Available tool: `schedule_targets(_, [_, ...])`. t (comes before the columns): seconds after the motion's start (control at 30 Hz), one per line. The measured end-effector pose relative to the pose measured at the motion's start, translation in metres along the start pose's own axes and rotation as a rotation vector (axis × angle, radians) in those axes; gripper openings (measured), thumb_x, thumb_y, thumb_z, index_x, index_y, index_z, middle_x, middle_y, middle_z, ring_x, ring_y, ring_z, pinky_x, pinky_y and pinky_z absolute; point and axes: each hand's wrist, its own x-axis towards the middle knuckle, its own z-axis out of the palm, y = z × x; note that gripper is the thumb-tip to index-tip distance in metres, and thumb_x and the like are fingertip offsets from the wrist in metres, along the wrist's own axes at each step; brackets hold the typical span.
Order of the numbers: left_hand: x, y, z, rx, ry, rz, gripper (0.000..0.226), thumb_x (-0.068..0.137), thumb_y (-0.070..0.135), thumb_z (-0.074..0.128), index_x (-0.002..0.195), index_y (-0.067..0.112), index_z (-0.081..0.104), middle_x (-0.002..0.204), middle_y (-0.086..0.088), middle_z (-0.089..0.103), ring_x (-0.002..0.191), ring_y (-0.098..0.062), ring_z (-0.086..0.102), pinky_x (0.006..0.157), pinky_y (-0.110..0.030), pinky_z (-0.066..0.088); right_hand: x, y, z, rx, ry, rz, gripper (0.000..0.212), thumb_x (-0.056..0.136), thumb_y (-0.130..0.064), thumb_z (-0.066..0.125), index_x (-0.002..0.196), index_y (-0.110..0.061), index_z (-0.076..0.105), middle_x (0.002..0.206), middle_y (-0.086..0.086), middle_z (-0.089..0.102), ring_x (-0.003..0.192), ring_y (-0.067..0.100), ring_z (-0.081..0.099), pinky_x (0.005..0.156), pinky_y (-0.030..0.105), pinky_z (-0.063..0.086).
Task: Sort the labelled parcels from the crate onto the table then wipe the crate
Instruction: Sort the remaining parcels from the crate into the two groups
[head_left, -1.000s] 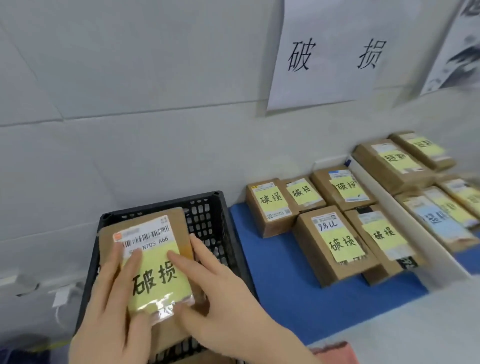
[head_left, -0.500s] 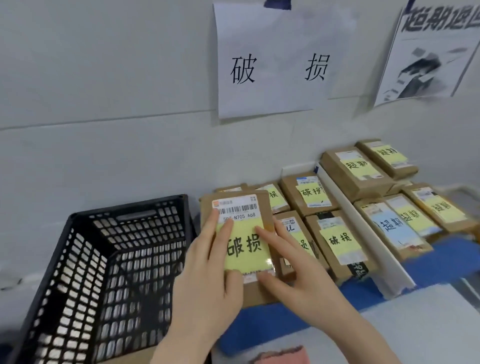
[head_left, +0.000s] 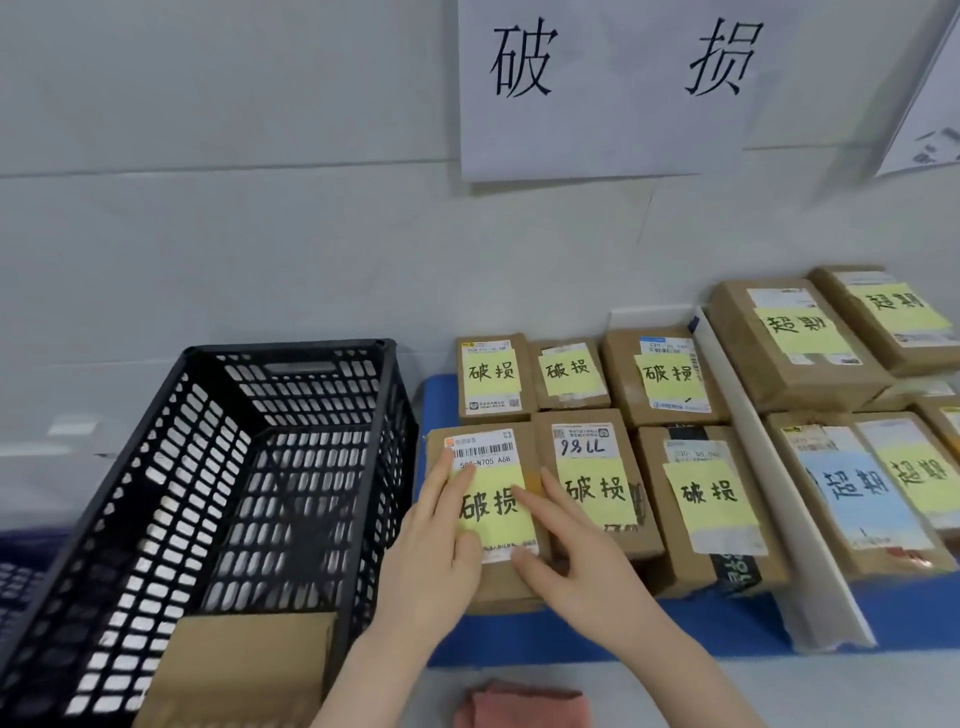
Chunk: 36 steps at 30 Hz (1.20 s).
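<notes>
Labelled parcel (head_left: 493, 448) flat on the table's blue mat (head_left: 545, 639), between the black crate (head_left: 291, 348) and a neighbouring parcel (head_left: 592, 488). Left hand (head_left: 431, 551) and right hand (head_left: 576, 561) rest on it, fingers straight. One box (head_left: 244, 660) lies inside the crate, and a pink cloth (head_left: 524, 699) lies nearby.

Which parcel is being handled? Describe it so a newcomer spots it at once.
Below the wall sign, on the blue mat beside the black crate, it is the front row's leftmost parcel. Its white label reads N705 A68, and the left hand and right hand rest on it.
</notes>
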Motion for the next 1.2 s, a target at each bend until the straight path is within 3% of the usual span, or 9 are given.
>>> schedule_targets(0.1, [0.008,-0.009,0.006,-0.068,-0.018,-0.032,0.056,0.094,0.025,0.032,0.148,0.041,0.026,0.152,0.038,0.003,0.116,-0.003,0.049,0.073,-0.029,0.053,0.006,0.003,0.002,-0.069,0.017,0.002,0.055,0.094,-0.043,0.055,0.142,-0.052,0.031,0.155,-0.029,0.003,0.134,-0.010,0.019,0.105,0.015,0.024])
schedule_targets(0.2, [0.017,-0.016,0.012,-0.076,-0.029,-0.081,0.056,0.097,0.017,0.038,0.148,0.038,0.027,0.152,0.036,0.005,0.110,-0.001,0.051,0.070,-0.031,0.054,0.011,0.005,0.006,-0.165,0.036,0.019,0.055,0.095,-0.042,0.051,0.146,-0.047,0.030,0.158,-0.022,0.004,0.140,0.005,0.020,0.104,0.017,0.025])
schedule_targets(0.33, [0.024,-0.021,0.025,-0.022,-0.035,-0.126,0.055,0.098,0.020,0.037,0.149,0.036,0.026,0.154,0.030,0.006,0.100,-0.003,0.053,0.065,-0.026,0.052,0.017,0.004,0.010,-0.337,0.051,0.038,0.048,0.099,-0.031,0.044,0.145,-0.040,0.034,0.160,-0.013,0.010,0.141,0.010,0.018,0.099,0.020,0.040])
schedule_targets(0.47, [0.026,-0.026,0.036,0.021,-0.008,-0.124,0.057,0.095,0.023,0.037,0.149,0.036,0.024,0.152,0.033,0.001,0.104,-0.004,0.050,0.064,-0.024,0.052,0.023,0.002,0.012,-0.440,0.061,0.027,0.048,0.098,-0.022,0.044,0.143,-0.036,0.039,0.158,-0.010,0.017,0.138,0.014,0.024,0.091,0.024,0.048])
schedule_targets(0.57, [0.030,-0.029,0.038,0.047,0.013,-0.109,0.062,0.087,0.032,0.029,0.149,0.036,0.025,0.155,0.032,0.001,0.107,-0.005,0.050,0.065,-0.027,0.053,0.027,0.004,0.020,-0.504,0.111,-0.008,0.050,0.090,-0.014,0.056,0.136,-0.033,0.050,0.149,-0.007,0.036,0.129,0.018,0.040,0.081,0.026,0.053])
schedule_targets(0.7, [0.040,-0.031,0.040,0.050,0.019,-0.098,0.059,0.093,0.021,0.039,0.149,0.034,0.026,0.157,0.026,0.003,0.101,-0.008,0.053,0.064,-0.030,0.053,0.034,0.008,0.019,-0.545,0.126,-0.013,0.056,0.054,-0.018,0.085,0.105,-0.035,0.070,0.113,-0.007,0.064,0.094,0.014,0.063,0.061,0.019,0.055])
schedule_targets(0.8, [0.047,-0.032,0.040,0.044,0.021,-0.102,0.060,0.093,0.018,0.041,0.149,0.034,0.026,0.158,0.024,0.004,0.104,-0.009,0.052,0.066,-0.033,0.054,0.040,0.011,0.017,-0.574,0.129,-0.030,0.057,0.052,-0.019,0.085,0.106,-0.034,0.069,0.111,-0.007,0.064,0.092,0.013,0.063,0.065,0.021,0.055])
schedule_targets(1.03, [0.052,-0.030,0.040,0.100,0.023,-0.092,0.061,0.089,0.030,0.032,0.149,0.033,0.025,0.159,0.023,0.004,0.109,-0.009,0.050,0.069,-0.032,0.054,0.046,0.020,0.021,-0.543,0.166,-0.047,0.052,0.075,-0.016,0.069,0.124,-0.030,0.061,0.127,-0.002,0.056,0.107,0.021,0.057,0.082,0.030,0.054])
schedule_targets(1.2, [0.054,-0.026,0.040,0.108,0.039,-0.094,0.068,0.082,0.037,0.023,0.150,0.033,0.025,0.159,0.022,0.006,0.113,-0.011,0.048,0.069,-0.031,0.053,0.050,0.019,0.015,-0.490,0.114,-0.049,0.050,0.096,-0.021,0.047,0.143,-0.035,0.041,0.148,-0.008,0.031,0.128,0.017,0.034,0.105,0.028,0.037])
